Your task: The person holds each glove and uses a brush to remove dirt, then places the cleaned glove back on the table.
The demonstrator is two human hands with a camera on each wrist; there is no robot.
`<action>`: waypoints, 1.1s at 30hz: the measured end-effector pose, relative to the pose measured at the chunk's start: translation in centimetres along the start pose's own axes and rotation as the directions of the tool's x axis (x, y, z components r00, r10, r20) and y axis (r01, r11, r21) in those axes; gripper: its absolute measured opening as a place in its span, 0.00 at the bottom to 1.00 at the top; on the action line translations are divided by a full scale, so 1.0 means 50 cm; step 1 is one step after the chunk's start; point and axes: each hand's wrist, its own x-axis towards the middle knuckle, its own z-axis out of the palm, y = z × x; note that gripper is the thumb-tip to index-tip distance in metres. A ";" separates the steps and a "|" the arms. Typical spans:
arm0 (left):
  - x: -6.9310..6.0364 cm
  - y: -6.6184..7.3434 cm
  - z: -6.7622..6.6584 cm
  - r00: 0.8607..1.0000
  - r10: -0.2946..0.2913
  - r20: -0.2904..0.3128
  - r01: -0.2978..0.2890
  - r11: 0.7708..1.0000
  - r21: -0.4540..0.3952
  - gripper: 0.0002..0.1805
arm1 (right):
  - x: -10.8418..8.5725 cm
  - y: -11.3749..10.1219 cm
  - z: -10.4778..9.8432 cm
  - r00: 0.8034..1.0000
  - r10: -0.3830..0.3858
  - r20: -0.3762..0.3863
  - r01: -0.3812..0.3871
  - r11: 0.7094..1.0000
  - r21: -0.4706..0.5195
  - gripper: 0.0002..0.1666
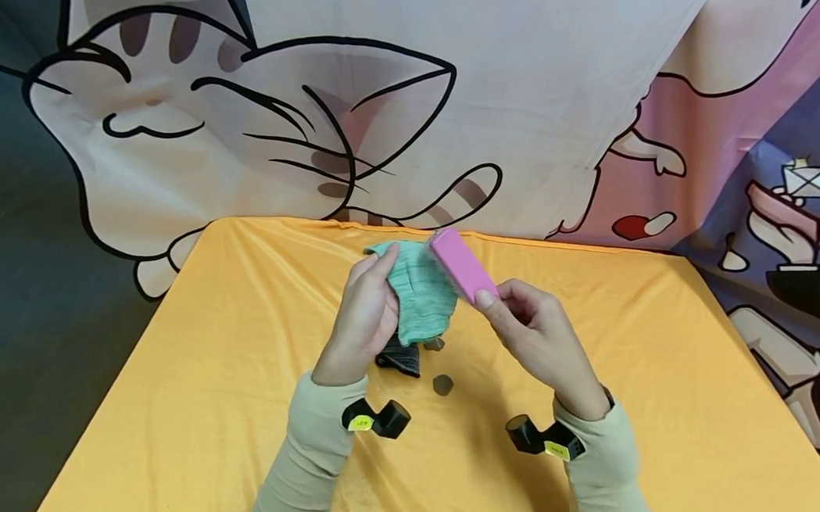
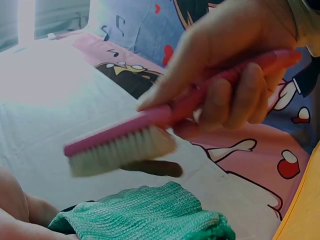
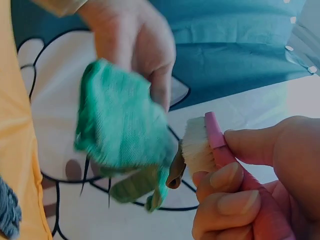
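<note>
My left hand [image 1: 366, 315] holds a green knitted glove [image 1: 421, 293], with the thumb along its edge. In the right wrist view the glove [image 3: 122, 117] hangs from that hand, its olive-brown finger parts pointing down. My right hand [image 1: 537, 328] grips the handle of a pink scrub brush [image 1: 461, 264], thumb on its back. Pale bristles [image 2: 122, 150] face the glove in the left wrist view. A brown finger-like end [image 2: 155, 168] shows just under the bristles; I cannot tell whether they touch.
A dark grey knitted piece [image 1: 398, 357] lies below the glove on the yellow cloth-covered table [image 1: 181, 427]. Nearby is a small brown piece [image 1: 443, 385], its kind unclear. Behind the table hangs a backdrop [image 1: 546, 67] printed with cartoon figures.
</note>
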 end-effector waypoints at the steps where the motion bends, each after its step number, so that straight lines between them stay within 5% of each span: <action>1: 0.000 -0.001 0.001 1.000 -0.004 0.003 0.004 1.000 0.001 0.14 | 0.000 0.006 0.000 1.000 -0.001 0.003 0.001 1.000 0.017 0.13; 9: -0.002 -0.012 0.004 0.998 -0.037 0.052 0.036 0.999 0.024 0.18 | -0.003 -0.002 0.010 1.000 0.003 0.018 -0.004 1.000 0.020 0.11; 21: 0.000 0.003 0.001 1.000 -0.003 -0.024 0.004 1.000 0.015 0.15 | -0.004 -0.053 0.003 0.999 0.036 -0.009 -0.036 0.998 -0.053 0.11; 29: 0.006 0.007 -0.004 1.000 0.009 -0.019 -0.009 1.000 -0.015 0.12 | 0.001 -0.028 -0.002 0.999 0.007 -0.032 -0.010 0.996 -0.091 0.13; 33: 0.004 0.012 -0.008 0.998 -0.008 -0.068 0.008 1.000 -0.002 0.16 | 0.009 0.010 -0.009 0.999 -0.006 -0.043 0.003 0.997 -0.079 0.17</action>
